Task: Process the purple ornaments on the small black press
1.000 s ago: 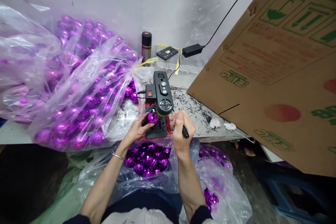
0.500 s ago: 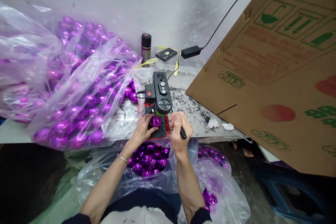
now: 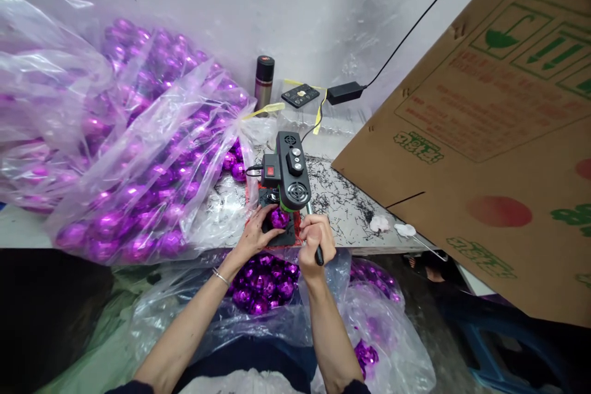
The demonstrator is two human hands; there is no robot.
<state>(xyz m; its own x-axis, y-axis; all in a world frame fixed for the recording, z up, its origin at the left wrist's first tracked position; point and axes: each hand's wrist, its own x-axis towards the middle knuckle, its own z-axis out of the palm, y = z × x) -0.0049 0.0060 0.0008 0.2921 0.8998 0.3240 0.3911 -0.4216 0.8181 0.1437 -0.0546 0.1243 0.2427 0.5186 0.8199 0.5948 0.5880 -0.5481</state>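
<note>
A brown cardboard box (image 3: 443,197) printed in green and red fills the right side of the frame, leaning at a slant. A big clear plastic bag (image 3: 120,178) crammed with shiny purple balls takes up the left, its neck gathered with a yellow tie (image 3: 265,111) near the centre. Both rest on a pale table (image 3: 23,228) that crosses the middle of the frame. At lower centre, between table edge and person, a second plastic bag (image 3: 221,314) holds more purple balls, and a third bag (image 3: 401,338) bulges at lower right.

A black machine (image 3: 293,169) with a red switch stands at the centre of the frame. Just below it, the left hand (image 3: 253,231), a silver bangle at its wrist, grips a purple ball (image 3: 279,218) between thumb and fingers, under the machine's front end. To its right, the right hand (image 3: 317,240) is curled into a fist around a black handle (image 3: 319,256); a pale rod runs up from the fist beside the machine.

At upper centre stand a dark-capped can (image 3: 264,83), a black power adapter (image 3: 345,93) and a flat dark card-like thing (image 3: 300,95). Right of centre sit white tufts (image 3: 380,223) and scattered black clippings (image 3: 339,194).
</note>
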